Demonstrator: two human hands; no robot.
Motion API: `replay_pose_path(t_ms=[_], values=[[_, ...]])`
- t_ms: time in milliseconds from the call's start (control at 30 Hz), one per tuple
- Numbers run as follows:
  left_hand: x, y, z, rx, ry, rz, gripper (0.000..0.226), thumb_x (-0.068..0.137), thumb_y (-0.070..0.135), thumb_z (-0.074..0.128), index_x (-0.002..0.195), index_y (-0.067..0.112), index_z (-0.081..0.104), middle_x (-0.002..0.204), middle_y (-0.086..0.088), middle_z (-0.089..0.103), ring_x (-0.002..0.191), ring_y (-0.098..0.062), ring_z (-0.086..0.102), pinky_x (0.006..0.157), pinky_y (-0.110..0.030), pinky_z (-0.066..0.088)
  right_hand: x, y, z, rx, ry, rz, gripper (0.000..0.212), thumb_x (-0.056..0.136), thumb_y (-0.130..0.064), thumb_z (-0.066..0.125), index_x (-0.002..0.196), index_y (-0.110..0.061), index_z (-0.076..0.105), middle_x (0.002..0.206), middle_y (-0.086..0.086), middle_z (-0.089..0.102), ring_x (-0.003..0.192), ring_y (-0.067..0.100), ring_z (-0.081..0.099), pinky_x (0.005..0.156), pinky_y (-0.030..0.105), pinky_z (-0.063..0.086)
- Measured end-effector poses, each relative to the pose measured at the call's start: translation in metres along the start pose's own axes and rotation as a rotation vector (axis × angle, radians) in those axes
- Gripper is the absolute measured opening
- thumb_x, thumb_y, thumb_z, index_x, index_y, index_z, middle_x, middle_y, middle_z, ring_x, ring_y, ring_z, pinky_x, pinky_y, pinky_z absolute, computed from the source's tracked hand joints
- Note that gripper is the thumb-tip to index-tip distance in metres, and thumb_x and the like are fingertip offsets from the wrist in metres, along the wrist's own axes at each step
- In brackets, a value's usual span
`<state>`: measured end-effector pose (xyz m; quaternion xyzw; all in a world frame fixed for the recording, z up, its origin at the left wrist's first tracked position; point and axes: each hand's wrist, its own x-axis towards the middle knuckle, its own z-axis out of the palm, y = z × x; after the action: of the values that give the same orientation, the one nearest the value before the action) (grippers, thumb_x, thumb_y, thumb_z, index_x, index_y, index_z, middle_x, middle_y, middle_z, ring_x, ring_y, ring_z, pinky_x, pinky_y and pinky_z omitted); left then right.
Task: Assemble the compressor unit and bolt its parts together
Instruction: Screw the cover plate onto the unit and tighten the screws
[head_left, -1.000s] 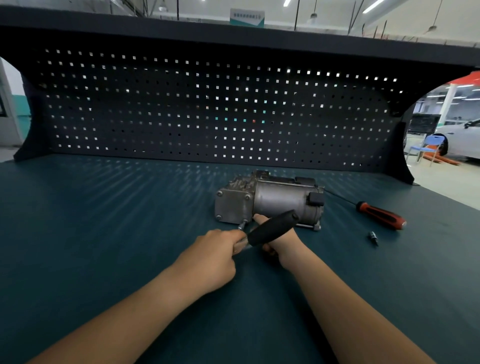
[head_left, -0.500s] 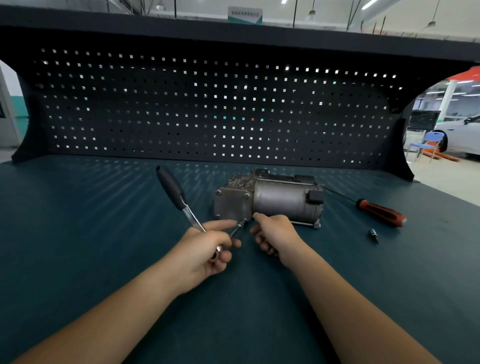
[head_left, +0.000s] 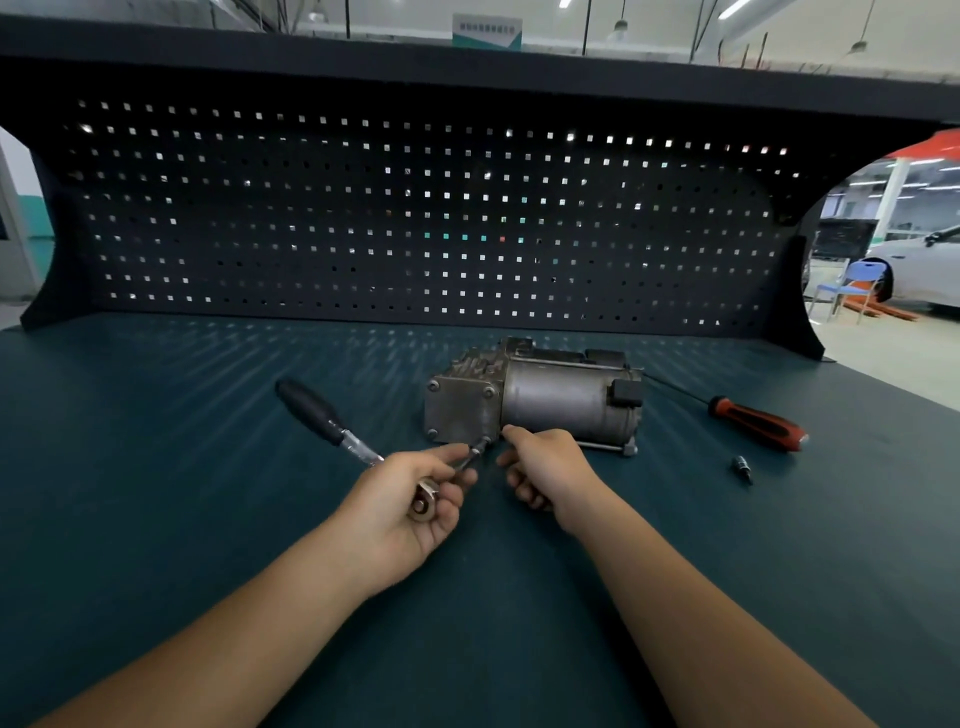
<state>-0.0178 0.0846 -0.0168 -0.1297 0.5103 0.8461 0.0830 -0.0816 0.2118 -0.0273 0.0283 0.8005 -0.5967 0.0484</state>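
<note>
Gripping the ratchet (head_left: 423, 501) by its head, the left hand (head_left: 400, 514) keeps its fingers clenched round the steel, and the black handle juts up and left over the bench (head_left: 156, 519). The drive bit (head_left: 474, 455) runs from that hand up and right into a bolt at the lower near corner of the compressor (head_left: 561, 400), which lies mid-bench, long axis left to right. The right hand (head_left: 550, 467) sits just right of the bolt, forefinger touching the housing, other fingers loosely curled with nothing visible in them. Turning likely falls to the left hand
</note>
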Motion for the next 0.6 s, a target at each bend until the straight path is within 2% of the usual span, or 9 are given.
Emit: replay_pose_path(t_ms=[67,167,300,467,600], values=[[0.001,0.002,-0.003,0.004,0.019,-0.015,0.03,0.087,-0.008,0.036,0.09,0.006,0.062,0.069,-0.012,0.058,0.03,-0.004,0.042,0.032,-0.009,0.034,-0.001,0.0,0.0,-0.003,-0.005,0.005,0.039,0.096,-0.031,0.043,0.064,-0.011,0.054,0.044,0.0,0.046,0.024,0.007,0.035,0.029,0.013,0.023],[0.001,-0.001,0.001,0.262,0.103,0.094,0.035,0.082,-0.014,0.037,0.078,0.006,0.066,0.06,-0.009,0.06,0.03,-0.006,0.041,0.031,-0.012,0.031,-0.002,-0.001,0.001,-0.017,-0.003,0.006,0.039,0.096,-0.031,0.042,0.064,-0.011,0.054,0.046,0.0,0.047,0.024,0.006,0.036,0.029,0.013,0.024],[-0.004,-0.004,0.008,0.367,0.088,0.147,0.035,0.081,-0.014,0.038,0.068,0.005,0.065,0.058,-0.007,0.056,0.029,-0.007,0.039,0.032,-0.012,0.029,-0.003,-0.001,0.001,-0.026,-0.003,-0.01,0.038,0.096,-0.029,0.042,0.065,-0.01,0.054,0.048,0.001,0.047,0.024,0.006,0.036,0.029,0.013,0.024],[-0.01,-0.005,0.005,0.247,0.062,0.09,0.027,0.087,-0.007,0.042,0.075,0.004,0.063,0.06,-0.008,0.056,0.031,-0.007,0.043,0.031,-0.014,0.032,-0.011,-0.006,0.004,-0.057,-0.132,-0.036,0.037,0.097,-0.027,0.04,0.07,-0.007,0.057,0.047,0.002,0.055,0.025,0.007,0.04,0.03,0.012,0.026],[-0.022,-0.012,0.0,0.067,0.07,0.101,0.026,0.086,-0.007,0.045,0.069,0.004,0.062,0.047,-0.005,0.055,0.03,-0.008,0.043,0.03,-0.013,0.032,-0.022,-0.008,0.019,-0.081,-0.253,-0.133,0.039,0.095,-0.024,0.043,0.061,-0.01,0.055,0.037,-0.005,0.053,0.029,0.006,0.045,0.033,0.014,0.032]])
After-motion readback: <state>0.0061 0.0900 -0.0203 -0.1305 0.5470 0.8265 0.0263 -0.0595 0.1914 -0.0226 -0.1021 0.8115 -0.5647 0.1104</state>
